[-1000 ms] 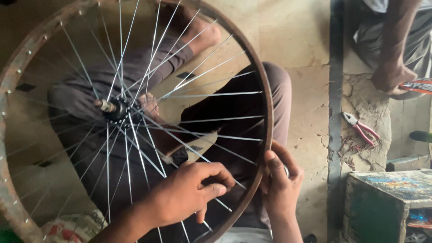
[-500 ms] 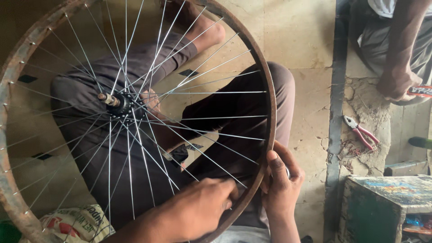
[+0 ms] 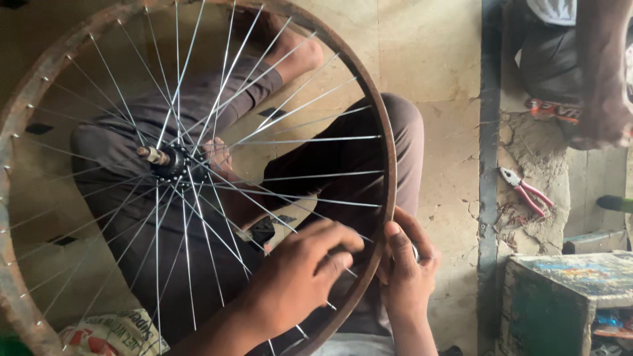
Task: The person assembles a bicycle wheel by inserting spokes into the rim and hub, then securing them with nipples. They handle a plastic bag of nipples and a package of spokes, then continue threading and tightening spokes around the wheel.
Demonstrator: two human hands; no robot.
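Rim (image 3: 389, 151): rusty bicycle wheel rim, standing upright across your lap, fills the left and middle of the view; its right arc runs down between your two hands.
Sack (image 3: 112, 333): printed bag lying low at the left, seen through the spokes, below the rim's lower edge.
Hub (image 3: 173, 161): dark hub with a short axle stub, left of centre; your bare foot (image 3: 217, 155) sits just behind it.
Spokes (image 3: 310, 140): thin silver spokes fan from hub to rim, crossing over your grey trouser legs.
Left hand (image 3: 300, 280): yours, inside the rim, reaching through the spokes; grip pressed together, fingertips pinching at a spoke close to the rim. Exactly what sits between the fingertips is too small to tell.
Right hand (image 3: 409, 270): yours, outside the rim and touching it; thumb on the rim's edge, fingers wrapped round the outer face, grip clamped on the rim.
Floor (image 3: 455, 79): bare concrete, cracked and crumbled to the right of a dark strip.
Pliers (image 3: 524, 191): red-handled, lying on the broken floor patch, well apart from both of your hands.
Box (image 3: 567, 296): green painted wooden box, worn top, lower right corner.
Other person (image 3: 593, 79): top right, a bare arm hanging down, blurred; not yours, away from the wheel.
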